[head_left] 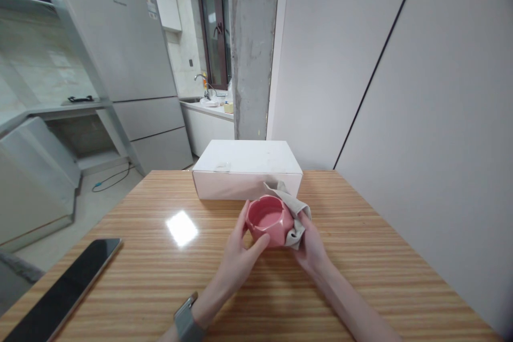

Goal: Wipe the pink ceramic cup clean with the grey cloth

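Observation:
A pink ashtray [276, 232], glossy and faceted with notches in its rim, is held above the table, tilted so its hollow inside faces me. My left hand [241, 248] grips it from the left, thumb on the near side and fingers around the far left edge. On the other side, my right hand [310, 243] is closed on a grey-beige cloth [295, 206] and presses it against the ashtray's right side. Part of the cloth sticks up behind the ashtray. The right fingertips are partly hidden by the cloth.
A white box [246, 184] stands at the table's far edge, just behind the ashtray. At the left edge lies a black phone [68, 288]. The wood-grain table [152, 267] meets a white wall panel on the right. Beyond are a fridge [120, 37] and a sink counter.

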Demonstrator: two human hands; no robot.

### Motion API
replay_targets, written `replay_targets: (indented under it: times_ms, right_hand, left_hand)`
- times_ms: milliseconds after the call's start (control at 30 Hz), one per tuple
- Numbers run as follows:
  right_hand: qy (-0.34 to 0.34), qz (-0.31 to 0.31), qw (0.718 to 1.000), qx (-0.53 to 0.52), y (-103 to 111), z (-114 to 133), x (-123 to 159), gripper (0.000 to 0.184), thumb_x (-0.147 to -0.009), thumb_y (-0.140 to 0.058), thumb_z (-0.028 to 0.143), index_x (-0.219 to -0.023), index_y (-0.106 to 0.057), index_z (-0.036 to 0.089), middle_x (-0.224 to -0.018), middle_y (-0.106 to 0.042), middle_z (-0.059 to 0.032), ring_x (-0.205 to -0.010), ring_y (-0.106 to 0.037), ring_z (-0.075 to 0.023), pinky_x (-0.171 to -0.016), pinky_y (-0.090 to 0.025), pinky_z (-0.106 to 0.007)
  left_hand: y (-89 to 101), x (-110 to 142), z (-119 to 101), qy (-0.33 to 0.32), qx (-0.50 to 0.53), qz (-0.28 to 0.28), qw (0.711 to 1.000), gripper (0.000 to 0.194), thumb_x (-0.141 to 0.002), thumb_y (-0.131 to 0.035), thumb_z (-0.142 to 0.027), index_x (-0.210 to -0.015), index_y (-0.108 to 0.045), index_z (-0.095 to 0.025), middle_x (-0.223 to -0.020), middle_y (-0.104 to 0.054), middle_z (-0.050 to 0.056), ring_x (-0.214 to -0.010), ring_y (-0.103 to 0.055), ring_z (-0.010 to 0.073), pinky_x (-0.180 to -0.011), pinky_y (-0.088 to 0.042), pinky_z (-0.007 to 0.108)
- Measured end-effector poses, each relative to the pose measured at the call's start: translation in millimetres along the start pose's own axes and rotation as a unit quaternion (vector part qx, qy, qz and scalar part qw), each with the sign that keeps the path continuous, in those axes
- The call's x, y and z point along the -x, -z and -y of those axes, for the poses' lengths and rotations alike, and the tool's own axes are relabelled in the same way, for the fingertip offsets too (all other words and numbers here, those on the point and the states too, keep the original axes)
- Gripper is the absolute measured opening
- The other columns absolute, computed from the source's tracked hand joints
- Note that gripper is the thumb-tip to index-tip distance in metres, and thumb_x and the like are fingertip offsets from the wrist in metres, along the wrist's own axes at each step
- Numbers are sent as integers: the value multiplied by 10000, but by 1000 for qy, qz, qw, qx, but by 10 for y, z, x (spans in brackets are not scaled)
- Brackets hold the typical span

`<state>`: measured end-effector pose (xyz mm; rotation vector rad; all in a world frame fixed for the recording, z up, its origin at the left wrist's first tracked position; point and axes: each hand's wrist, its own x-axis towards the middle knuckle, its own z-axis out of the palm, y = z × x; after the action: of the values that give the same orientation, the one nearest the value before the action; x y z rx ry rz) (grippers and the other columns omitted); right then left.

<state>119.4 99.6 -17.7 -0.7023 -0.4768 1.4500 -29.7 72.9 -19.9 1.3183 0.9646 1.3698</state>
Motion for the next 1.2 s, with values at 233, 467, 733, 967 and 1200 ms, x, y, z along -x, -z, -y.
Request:
replay_targets:
  times_ms: [233, 467, 733, 967, 1200]
  right_hand:
    - [-53, 24, 998, 19, -46, 53, 38, 211, -723, -673, 325, -903, -688, 216, -869, -752, -26, -821, -708, -210, -714, -586, -317]
    - [-35, 51, 998, 20, -171, 25, 160, 293, -690, -711, 365, -948, -689, 227, -986, -733, -28, -979, -667, -210, -794, -561, -302]
    - [121, 138, 975, 125, -138, -95, 241, 360, -799, -629, 385, -1136, -642, 261, -1177, -664, -9, -1241, -492, -212, -1086, -329, -366]
    - [129, 85, 981, 115, -82, -151, 180, 339, -795, -627, 360, -1115, -652, 251, -1126, -689, -2, -1163, -560, -197, -1038, -391, -329]
    - [43, -48, 998, 8, -57, 7, 75, 195, -729, -639, 369, -840, -711, 226, -880, -748, -1, -947, -674, -204, -808, -545, -288]
  left_hand:
    - [63, 7, -225, -37, -79, 6, 996, 1051, -511, -853, -221, -1412, -313, -257, -1348, -477, 111, -1224, -480, 297, -1041, -380, 440]
    - [56, -32, -292, 0, 36, 33, 999, 1003, -523, -810, -130, -1389, -320, -259, -1301, -542, 81, -1207, -511, 275, -1039, -404, 407]
    - [-41, -121, -55, 27, 96, -82, 992, 999, -534, -820, -218, -1378, -287, -259, -1300, -483, 121, -1175, -536, 293, -909, -502, 379]
    - [21, -97, 84, 52, 128, -20, 990, 913, -708, -729, -312, -1445, -199, -222, -1420, -413, 141, -1284, -437, 267, -1062, -361, 389]
    - [60, -77, -6, -15, -71, 0, 997, 916, -606, -798, -234, -1400, -341, -243, -1325, -490, 118, -1124, -548, 273, -992, -411, 430]
